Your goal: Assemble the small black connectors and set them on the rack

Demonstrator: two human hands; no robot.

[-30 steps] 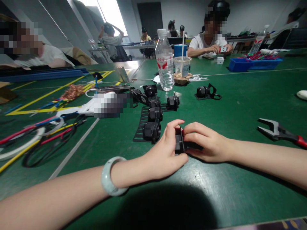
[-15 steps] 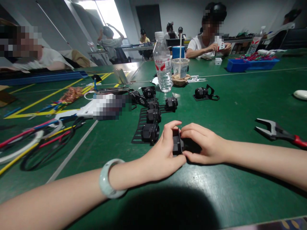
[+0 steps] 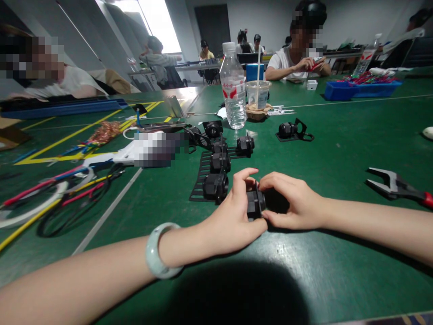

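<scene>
Both of my hands meet over a black cable gland (image 3: pixel 253 205) with ribbed hexagonal sides and a thin upright plate. My left hand (image 3: pixel 233 216), with a pale green bangle on its wrist, curls its fingers and thumb around the left side of the gland. From the right, my right hand (image 3: pixel 292 201) pinches the plate's edges between fingertips and thumb. Just beyond my left hand, several similar glands (image 3: pixel 216 186) lie in a row on slotted black plates. Another black gland with a bracket (image 3: pixel 287 130) sits apart, farther back.
Pliers with red handles (image 3: pixel 395 185) lie to the right. A water bottle (image 3: pixel 233 90) and a cup with a straw (image 3: pixel 257 95) stand behind the glands. Coloured cables (image 3: pixel 57 189) spread at left. A blue tray (image 3: pixel 341 91) is at the back right; people sit around the green table (image 3: pixel 338 271).
The view has shifted slightly, so everything appears a little farther right. Both hands keep their grip on the cable gland, and slightly more of it shows between them.
</scene>
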